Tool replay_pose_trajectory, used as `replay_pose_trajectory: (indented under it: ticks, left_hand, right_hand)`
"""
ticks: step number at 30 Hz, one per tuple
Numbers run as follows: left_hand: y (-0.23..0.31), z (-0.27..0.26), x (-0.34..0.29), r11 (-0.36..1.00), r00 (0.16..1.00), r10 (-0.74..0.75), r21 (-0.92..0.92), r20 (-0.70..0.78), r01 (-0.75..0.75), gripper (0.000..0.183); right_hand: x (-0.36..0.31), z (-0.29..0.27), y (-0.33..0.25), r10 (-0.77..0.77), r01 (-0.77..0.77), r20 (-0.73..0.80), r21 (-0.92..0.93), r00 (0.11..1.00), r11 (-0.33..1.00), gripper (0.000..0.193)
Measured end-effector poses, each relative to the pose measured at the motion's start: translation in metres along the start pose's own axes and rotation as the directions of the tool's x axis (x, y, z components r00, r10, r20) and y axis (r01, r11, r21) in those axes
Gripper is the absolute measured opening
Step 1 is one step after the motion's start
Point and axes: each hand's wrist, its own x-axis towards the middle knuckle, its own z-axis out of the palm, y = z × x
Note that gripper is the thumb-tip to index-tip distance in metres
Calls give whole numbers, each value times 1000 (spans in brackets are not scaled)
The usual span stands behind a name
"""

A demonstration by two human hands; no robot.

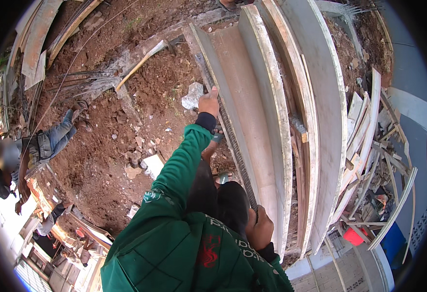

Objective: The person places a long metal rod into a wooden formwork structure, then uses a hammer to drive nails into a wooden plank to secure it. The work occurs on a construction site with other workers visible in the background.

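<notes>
A long ribbed steel bar (234,146) slants along the left edge of a wooden formwork trough (245,97). My left hand (208,103) is closed around it towards the far end, beside the panel. Close to my body, my right hand (260,229) is closed on the near end of the same bar. The bar runs between both fists, next to the panel's outer face; whether it touches the panel I cannot tell. My sandalled feet (223,178) show below, on the soil.
More upright formwork panels (320,117) stand right of the trough. Scrap boards (364,136) pile up further right. A yellow-handled digging tool (140,65) lies far left near protruding rebar (89,80). A white stone (192,96) sits beside my left hand. Another person (47,146) is at left.
</notes>
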Motion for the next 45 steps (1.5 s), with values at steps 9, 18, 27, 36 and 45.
replay_pose_trajectory:
  ticks: [9, 18, 27, 36, 45]
  left_hand:
    - [-25, 11, 17, 976, 994, 90, 204, -55, -77, 60]
    - [4, -9, 3, 982, 996, 66, 171, 52, -74, 62]
    - [-1, -7, 1, 960, 994, 113, 258, 13, -113, 54]
    - [-22, 13, 1, 989, 986, 150, 4, -71, -150, 58]
    - [-41, 7, 20, 958, 990, 54, 274, 132, -88, 59]
  right_hand:
    - [0, 3, 13, -33, 30, 24, 106, 999, 994, 31]
    - [-26, 18, -5, 77, -124, 194, 241, 978, 963, 43]
    - [-1, 10, 9, 80, -111, 133, 247, 988, 963, 36]
    - [13, 42, 58, -54, 52, 1, 211, 999, 976, 34]
    - [53, 104, 149, -123, 133, -89, 120, 988, 984, 24]
